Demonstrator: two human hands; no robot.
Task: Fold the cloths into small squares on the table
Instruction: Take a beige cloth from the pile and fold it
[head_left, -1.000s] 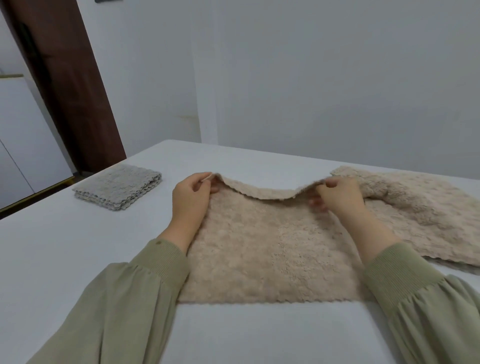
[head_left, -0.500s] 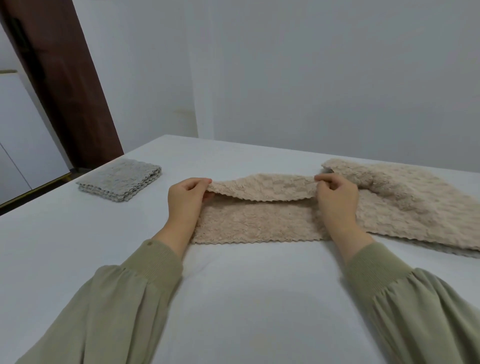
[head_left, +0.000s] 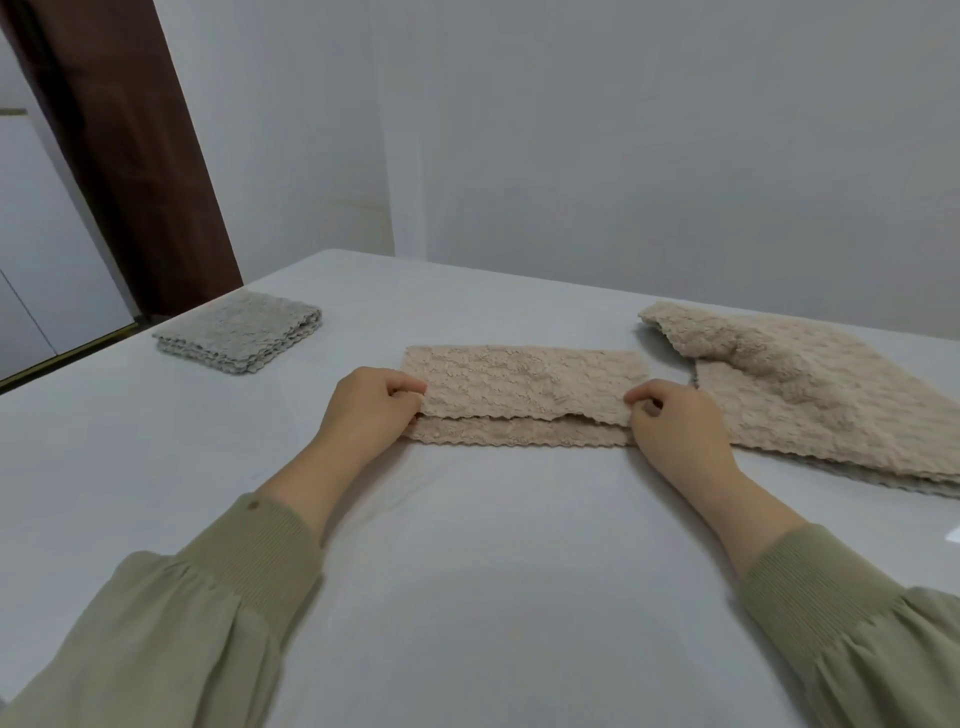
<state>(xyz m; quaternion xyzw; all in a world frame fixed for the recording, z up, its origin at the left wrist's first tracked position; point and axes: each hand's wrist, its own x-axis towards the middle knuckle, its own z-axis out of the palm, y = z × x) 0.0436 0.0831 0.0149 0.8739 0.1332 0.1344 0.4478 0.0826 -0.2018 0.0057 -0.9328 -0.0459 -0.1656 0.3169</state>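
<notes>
A beige fluffy cloth lies folded in half on the white table, its upper layer stopping a little short of the lower layer's near edge. My left hand pinches the left near corner of the upper layer. My right hand pinches the right near corner. A pile of unfolded beige cloths lies to the right. A grey cloth, folded into a small square, sits at the far left.
A white wall stands behind the table's far edge. A dark brown door frame rises at the left beyond the table. The table's left edge runs close behind the grey cloth.
My hands carried the cloth's far edge toward me and laid it down over the near half; the raised fold is now flat on the table.
</notes>
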